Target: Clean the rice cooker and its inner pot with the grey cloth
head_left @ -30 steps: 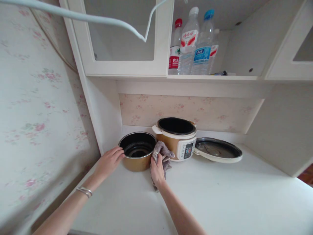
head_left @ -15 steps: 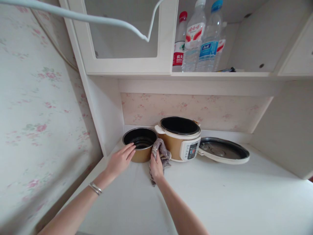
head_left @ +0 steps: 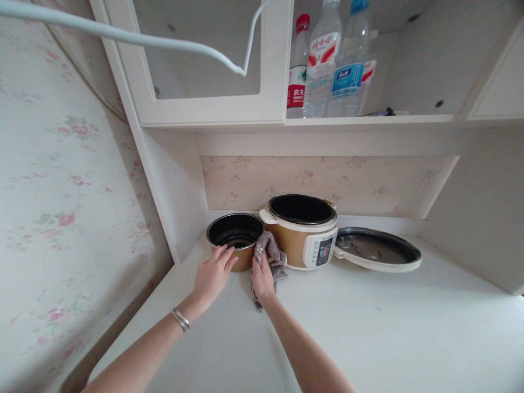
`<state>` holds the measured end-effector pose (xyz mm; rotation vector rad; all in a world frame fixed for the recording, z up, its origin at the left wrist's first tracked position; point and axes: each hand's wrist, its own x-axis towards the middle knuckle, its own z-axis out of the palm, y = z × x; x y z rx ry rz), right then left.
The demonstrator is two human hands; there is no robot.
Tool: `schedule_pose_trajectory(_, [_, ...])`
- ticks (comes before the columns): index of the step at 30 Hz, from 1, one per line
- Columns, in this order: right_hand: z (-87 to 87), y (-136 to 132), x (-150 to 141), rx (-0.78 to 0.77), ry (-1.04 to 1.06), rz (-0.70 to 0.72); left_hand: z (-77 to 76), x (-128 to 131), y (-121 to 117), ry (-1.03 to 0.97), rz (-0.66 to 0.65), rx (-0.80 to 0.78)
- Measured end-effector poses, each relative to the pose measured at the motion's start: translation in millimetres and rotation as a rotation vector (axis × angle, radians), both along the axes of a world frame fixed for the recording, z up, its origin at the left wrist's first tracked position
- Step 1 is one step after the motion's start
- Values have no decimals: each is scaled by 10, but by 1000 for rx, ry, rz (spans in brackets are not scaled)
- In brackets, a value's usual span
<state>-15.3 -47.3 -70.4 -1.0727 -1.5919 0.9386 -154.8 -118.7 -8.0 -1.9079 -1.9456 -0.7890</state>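
A gold inner pot (head_left: 244, 257) with a black interior stands upright on the white counter. At its front rim is my left hand (head_left: 212, 275), fingers slightly apart and their tips touching the edge; its thumb is hidden. My right hand (head_left: 262, 278) is closed on a crumpled grey-brown cloth (head_left: 270, 248), pressed to the pot's right side. Just right of the cloth sits a gold and white electric cooker (head_left: 286, 243) with its top uncovered and a control panel in front. Its round lid (head_left: 379, 266) lies inner side up on the right.
The white counter (head_left: 339, 322) runs beneath everything, with a cabinet side panel (head_left: 470, 218) at the right. Overhead, plastic bottles (head_left: 323, 71) stand in an open cabinet beside a glazed door (head_left: 213, 112). A white cable (head_left: 164, 39) crosses the upper left, near the flowered wall (head_left: 73, 218).
My left hand has shifted right and slightly down along the pot's front rim, its fingers drawn back from inside. My right hand stays on the cloth. The view has shifted slightly.
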Motion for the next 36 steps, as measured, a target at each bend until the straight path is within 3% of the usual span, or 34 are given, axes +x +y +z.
schedule_pose_trajectory(2, [-2, 4, 6, 6, 0, -2, 60, 59, -52, 8, -145, -5])
schedule_pose_trajectory(5, [-11, 4, 6, 5, -1, 13, 206, -192, 6, -13, -260, 12])
schedule_pose_trajectory(8, [-23, 5, 2, -25, -29, 9, 300, -699, 200, -61, -206, -18])
schedule_pose_trajectory(12, [-40, 5, 0, -77, -16, -13, 217, -1166, 394, -126, -152, -142])
schedule_pose_trajectory(14, [-47, 3, -3, -97, 4, -12, 135, -1134, 382, -142, -127, -133])
schedule_pose_trajectory(17, [-51, -4, -4, -79, 14, 3, 62, -802, 241, -136, -28, -44])
schedule_pose_trajectory(19, [-53, -10, 7, -63, 18, 3, 74, -525, 110, -115, 26, -19])
schedule_pose_trajectory(22, [-62, -14, 39, -57, 44, -19, 183, -283, -43, -106, -63, -32])
schedule_pose_trajectory(26, [-87, -4, 68, -72, 58, -15, 397, -527, 27, -90, -231, -11])
schedule_pose_trajectory(29, [-104, 10, 65, -107, 68, -25, 472, -937, 256, -85, -174, -85])
schedule_pose_trajectory(31, [-108, 16, 61, -124, 102, -27, 443, -1122, 389, -47, -185, -167])
schedule_pose_trajectory(33, [-103, 17, 58, -135, 138, -26, 366, -1137, 439, -23, -210, -227])
schedule_pose_trajectory(36, [-86, 7, 60, -133, 162, -25, 250, -847, 329, -54, -125, -217])
